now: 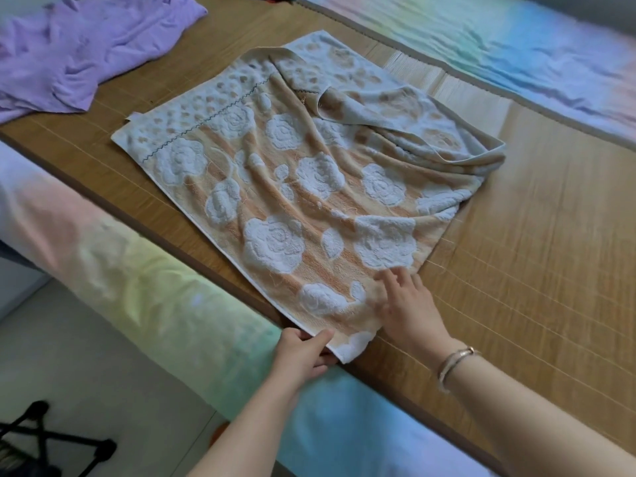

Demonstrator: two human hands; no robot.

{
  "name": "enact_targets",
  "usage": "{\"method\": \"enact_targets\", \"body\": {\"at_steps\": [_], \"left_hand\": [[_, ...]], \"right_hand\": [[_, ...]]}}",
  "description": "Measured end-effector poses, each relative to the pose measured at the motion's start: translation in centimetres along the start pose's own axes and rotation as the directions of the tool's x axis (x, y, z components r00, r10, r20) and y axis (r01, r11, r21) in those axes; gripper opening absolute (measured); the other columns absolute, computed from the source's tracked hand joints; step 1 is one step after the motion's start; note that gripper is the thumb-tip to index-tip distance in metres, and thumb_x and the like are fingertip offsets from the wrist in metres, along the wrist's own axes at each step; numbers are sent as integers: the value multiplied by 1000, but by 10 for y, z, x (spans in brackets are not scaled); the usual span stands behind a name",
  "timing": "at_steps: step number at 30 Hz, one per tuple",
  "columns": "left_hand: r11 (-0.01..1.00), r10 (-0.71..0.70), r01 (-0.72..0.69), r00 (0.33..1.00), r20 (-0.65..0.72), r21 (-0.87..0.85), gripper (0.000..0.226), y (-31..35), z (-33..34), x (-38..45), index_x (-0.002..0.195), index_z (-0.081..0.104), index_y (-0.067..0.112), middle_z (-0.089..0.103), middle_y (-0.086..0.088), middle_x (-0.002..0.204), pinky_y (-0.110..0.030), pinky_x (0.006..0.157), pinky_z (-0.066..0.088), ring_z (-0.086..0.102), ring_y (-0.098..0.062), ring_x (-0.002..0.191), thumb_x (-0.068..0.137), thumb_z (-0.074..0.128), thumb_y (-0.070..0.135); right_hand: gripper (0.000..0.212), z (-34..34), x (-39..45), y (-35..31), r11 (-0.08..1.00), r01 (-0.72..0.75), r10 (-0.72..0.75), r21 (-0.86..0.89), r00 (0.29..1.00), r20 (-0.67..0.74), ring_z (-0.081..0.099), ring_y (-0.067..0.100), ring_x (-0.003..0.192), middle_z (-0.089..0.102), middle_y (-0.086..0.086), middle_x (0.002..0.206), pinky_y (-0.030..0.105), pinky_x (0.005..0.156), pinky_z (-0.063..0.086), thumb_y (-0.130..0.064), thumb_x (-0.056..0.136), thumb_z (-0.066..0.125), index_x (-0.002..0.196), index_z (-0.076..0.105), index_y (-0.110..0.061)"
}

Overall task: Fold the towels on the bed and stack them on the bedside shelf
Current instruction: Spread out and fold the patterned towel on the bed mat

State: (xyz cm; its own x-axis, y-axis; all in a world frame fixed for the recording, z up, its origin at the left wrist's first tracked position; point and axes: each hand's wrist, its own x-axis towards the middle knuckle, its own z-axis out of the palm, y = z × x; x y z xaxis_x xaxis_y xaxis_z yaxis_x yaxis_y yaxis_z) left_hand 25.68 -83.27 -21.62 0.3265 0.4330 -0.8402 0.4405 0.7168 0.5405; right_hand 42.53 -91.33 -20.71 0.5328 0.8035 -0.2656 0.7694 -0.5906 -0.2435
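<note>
We note the towel (303, 187) is peach-orange with raised white roses and a dotted white border. A second towel (79, 53) is plain lilac. The bed mat (537, 270) is tan; the sheet (148, 287) pastel rainbow.

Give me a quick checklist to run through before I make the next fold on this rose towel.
1. Left hand grip on the near corner of the rose towel: ok, thumb on top.
2. Right hand flat on the near edge: ok.
3. Towel spread flat: not ok, far right corner is flopped over and bunched.
4. Towel fully on the bamboo mat: not ok, the near corner overhangs the mat edge.
5. Purple cloth apart from it: ok.
6. Bedside shelf free: cannot tell, not in view.
</note>
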Motion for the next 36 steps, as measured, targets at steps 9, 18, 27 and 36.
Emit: {"method": "enact_targets", "body": {"at_steps": [9,18,27,36], "left_hand": [[958,103,-79,992,-74,275,17,4,11,17,80,60,4,61,-6,71,-22,53,49,51,-10,46,87,66,18],[888,-68,68,998,-16,456,48,8,28,1,56,64,7,59,-1,42,-16,45,38,45,-10,31,92,54,38],[763,289,-300,951,113,573,21,49,97,-11,80,67,9,69,-2,75,-30,74,49,62,-21,73,90,57,24],[572,312,-422,905,290,704,16,55,173,-17,89,66,8,63,-2,84,-26,65,42,58,-18,80,88,60,23]], "right_hand": [[60,-16,24,22,901,276,-196,-334,947,255,12,15,147,13,-4,160,37,119,5,-8,97,35,152,15,-23],[38,-40,-6,76,847,382,-245,-369,898,366,47,7,127,53,-13,134,37,117,11,-21,93,38,127,53,-27],[36,-67,-74,179,855,264,-25,-447,881,473,52,9,119,58,-14,119,42,118,13,-21,91,37,117,59,-31],[25,-69,-90,211,917,57,135,-394,887,441,63,22,88,69,0,97,33,93,46,-15,86,47,98,68,-18]]}}
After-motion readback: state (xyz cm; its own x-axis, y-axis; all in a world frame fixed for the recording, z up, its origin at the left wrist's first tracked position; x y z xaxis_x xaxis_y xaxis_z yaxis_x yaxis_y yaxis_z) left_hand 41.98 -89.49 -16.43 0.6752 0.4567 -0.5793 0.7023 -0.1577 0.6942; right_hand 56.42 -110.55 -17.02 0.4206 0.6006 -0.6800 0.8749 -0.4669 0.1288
